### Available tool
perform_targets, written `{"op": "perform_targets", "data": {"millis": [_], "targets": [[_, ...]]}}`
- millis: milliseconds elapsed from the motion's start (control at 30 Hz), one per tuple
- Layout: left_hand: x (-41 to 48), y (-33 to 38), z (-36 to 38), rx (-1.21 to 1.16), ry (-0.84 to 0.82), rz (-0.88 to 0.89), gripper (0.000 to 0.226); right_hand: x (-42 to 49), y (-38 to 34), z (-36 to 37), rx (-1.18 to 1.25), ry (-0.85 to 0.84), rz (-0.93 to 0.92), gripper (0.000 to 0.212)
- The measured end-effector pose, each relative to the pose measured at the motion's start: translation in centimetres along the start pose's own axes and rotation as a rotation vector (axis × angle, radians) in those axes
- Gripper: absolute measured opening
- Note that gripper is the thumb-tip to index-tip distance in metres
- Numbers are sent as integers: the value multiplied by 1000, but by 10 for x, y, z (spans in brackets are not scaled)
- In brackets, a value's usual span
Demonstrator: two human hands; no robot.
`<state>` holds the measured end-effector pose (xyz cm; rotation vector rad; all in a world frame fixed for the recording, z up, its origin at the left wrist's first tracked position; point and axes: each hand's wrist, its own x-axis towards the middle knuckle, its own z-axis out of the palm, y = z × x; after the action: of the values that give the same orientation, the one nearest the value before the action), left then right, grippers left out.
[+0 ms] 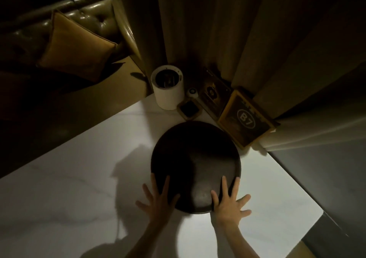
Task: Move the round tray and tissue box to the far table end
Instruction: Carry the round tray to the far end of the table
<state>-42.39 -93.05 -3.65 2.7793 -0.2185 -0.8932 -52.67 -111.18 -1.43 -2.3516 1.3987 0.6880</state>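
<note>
— Where was the round tray point(196, 158)?

— Flat on the white table point(79, 178), close to its far end, with its near rim toward the person. It was dark, shallow and bare inside; only a dull sheen showed on its floor.

— And the hands?

— Both were on that near rim. The left hand point(158, 198) lay spread at the near-left part of the tray, fingers apart and reaching over the rim onto the inside. The right hand point(227, 202) lay the same way at the near-right, fingers splayed, some on the tray floor and some out over the table. Neither hand was closed around anything; the palms pressed flat rather than gripping.

— What stood beyond the tray?

— Just past its far rim sat a small wooden-framed dish point(189, 109) with a dark inside; I could not tell what, if anything, it held. Beside that, toward the far-left, stood a white cylindrical container point(166, 91), open at the top, with something dark and unclear within. A small round white object point(192, 92) sat between the container and a dark card point(213, 95).

— Anything at the far-right corner?

— A yellow-framed box marked "B7" point(245, 119), tilted, just beside the tray's far-right rim. Curtains point(198, 30) hung behind everything, and a buttoned sofa point(59, 30) with a cushion point(75, 46) lay off the table's left edge.
</note>
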Motion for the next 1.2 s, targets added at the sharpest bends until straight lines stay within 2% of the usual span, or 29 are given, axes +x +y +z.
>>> {"op": "perform_targets", "data": {"millis": [133, 300, 400, 533, 767, 933, 1000, 1133, 1200], "targets": [[-1, -4, 3, -53, 55, -76, 89, -6, -3, -3, 82, 39, 88, 80], [6, -5, 11, -69, 109, -89, 92, -1, -6, 2, 17, 10, 68, 103], [6, -5, 16, -83, 123, -101, 92, -5, -5, -3, 10, 2, 60, 95], [6, -8, 18, -84, 173, -81, 101, -9, -4, -3, -26, 18, 45, 98], [12, -7, 28, -92, 281, -21, 91, -2, -2, 3, 39, 84, 68, 85], [11, -9, 25, -66, 280, 0, 97, 6, 5, 7, 76, 82, 62, 82], [12, -11, 23, -97, 197, -11, 100, 6, 4, 7, 57, 76, 63, 83], [8, -5, 25, -84, 302, -51, 91, 7, 3, 8, 29, 82, 65, 84], [9, -6, 27, -89, 228, -60, 91, 8, 3, 8, 20, 78, 62, 84]]}}
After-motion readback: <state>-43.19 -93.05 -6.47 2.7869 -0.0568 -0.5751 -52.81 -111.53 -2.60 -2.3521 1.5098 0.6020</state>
